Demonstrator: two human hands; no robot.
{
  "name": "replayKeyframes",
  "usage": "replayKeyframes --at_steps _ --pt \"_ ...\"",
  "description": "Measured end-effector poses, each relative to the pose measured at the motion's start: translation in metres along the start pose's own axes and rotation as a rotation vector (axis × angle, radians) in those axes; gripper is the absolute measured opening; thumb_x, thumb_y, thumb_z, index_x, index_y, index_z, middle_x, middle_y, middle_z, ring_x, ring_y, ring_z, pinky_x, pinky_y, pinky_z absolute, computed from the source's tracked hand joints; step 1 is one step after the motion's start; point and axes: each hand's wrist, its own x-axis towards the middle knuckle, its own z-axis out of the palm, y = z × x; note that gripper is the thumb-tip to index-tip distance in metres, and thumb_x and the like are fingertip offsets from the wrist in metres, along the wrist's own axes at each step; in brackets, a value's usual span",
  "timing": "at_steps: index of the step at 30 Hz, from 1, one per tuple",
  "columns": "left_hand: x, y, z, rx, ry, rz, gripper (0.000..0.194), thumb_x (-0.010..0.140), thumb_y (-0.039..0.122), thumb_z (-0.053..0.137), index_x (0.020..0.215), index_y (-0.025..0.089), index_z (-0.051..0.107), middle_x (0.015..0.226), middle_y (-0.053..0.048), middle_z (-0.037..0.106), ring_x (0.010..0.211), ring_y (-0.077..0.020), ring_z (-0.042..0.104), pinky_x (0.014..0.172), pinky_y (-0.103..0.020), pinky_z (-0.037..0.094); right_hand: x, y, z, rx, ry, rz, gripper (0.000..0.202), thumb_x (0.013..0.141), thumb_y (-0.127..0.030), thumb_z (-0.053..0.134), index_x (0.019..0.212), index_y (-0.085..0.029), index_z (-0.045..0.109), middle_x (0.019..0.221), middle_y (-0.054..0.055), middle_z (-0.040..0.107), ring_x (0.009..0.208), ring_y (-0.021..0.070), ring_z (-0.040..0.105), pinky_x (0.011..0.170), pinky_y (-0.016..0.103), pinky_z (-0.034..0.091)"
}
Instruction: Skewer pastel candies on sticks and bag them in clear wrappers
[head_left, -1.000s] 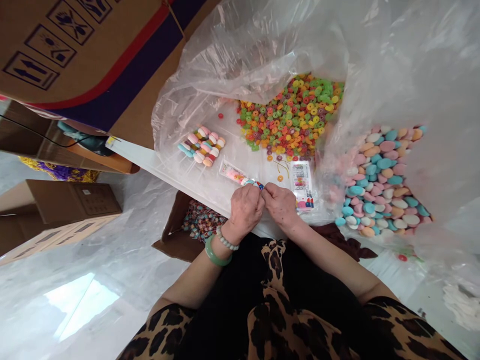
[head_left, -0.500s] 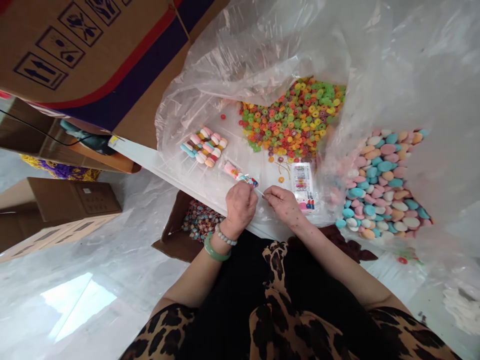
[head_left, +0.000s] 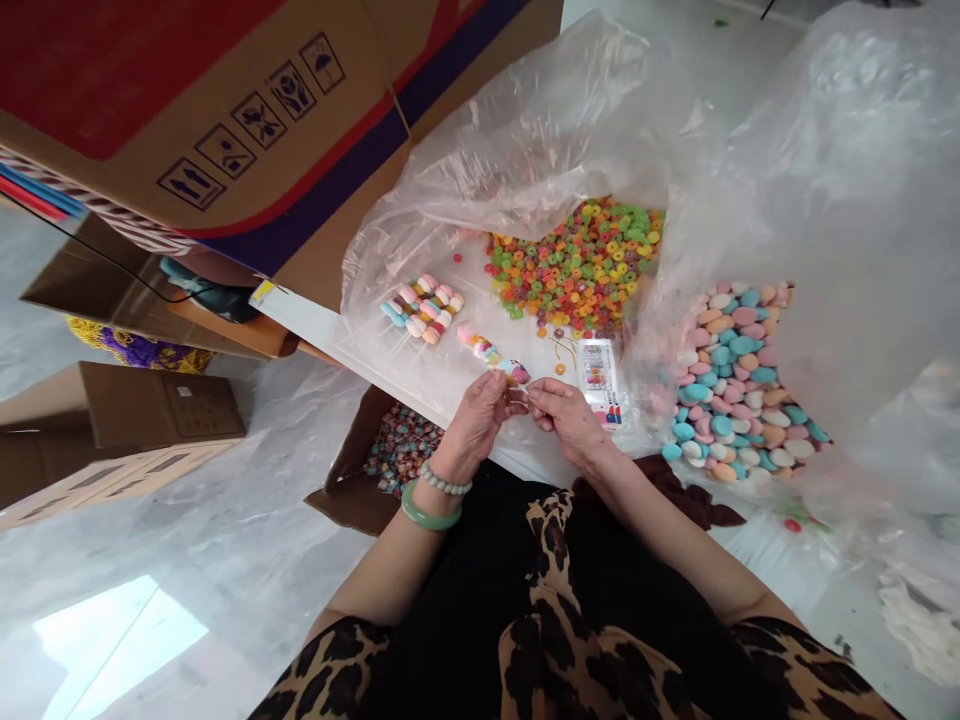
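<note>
A candy skewer [head_left: 486, 350] in a clear printed wrapper points up and left from my hands, strung with pink, white and yellow pieces. My left hand [head_left: 480, 412] pinches its lower end, where the wrapper gathers. Close against it, my right hand [head_left: 568, 415] has its fingers closed at the same end, around the stick; what else is between the fingertips is hidden. Several finished-looking marshmallow skewers [head_left: 424, 308] lie side by side up to the left. Gold twist ties [head_left: 565, 352] and a stack of printed clear bags [head_left: 600, 375] are just beyond my right hand.
Ring gummies [head_left: 581, 265] lie heaped in an open plastic bag [head_left: 450, 210]. Pastel marshmallows [head_left: 739, 375] fill another bag at right. A large carton [head_left: 300, 130] stands at the upper left. Below the table edge, a box [head_left: 352, 440] holds wrapped candies.
My left hand has turned from a fist to a pinch, and both hands have come together at the skewer's lower end. The camera view has shifted a little.
</note>
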Motion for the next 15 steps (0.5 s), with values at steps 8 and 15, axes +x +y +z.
replayKeyframes --at_steps 8,15 --pt "-0.007 -0.001 0.007 0.099 0.124 0.100 0.027 0.061 0.029 0.085 0.072 0.013 0.066 0.059 0.004 0.058 0.052 -0.0067 0.048 0.055 -0.023 0.038 -0.022 0.005 0.000 -0.588 0.073 -0.307 0.009 0.079 -0.028 0.053 0.074 -0.023 0.058 0.069 -0.001 0.056 0.068 0.0155 0.051 0.067 0.028 0.040" --pt "-0.019 -0.013 0.020 -0.185 -0.176 -0.274 0.030 0.060 0.022 0.085 0.060 0.013 0.057 0.050 0.005 0.048 0.049 -0.0055 0.043 0.053 -0.021 0.039 -0.030 0.018 -0.004 -0.966 0.251 -0.601 0.021 0.089 -0.020 0.042 0.087 -0.023 0.062 0.088 0.005 0.068 0.084 0.0194 0.062 0.077 0.030 0.044"
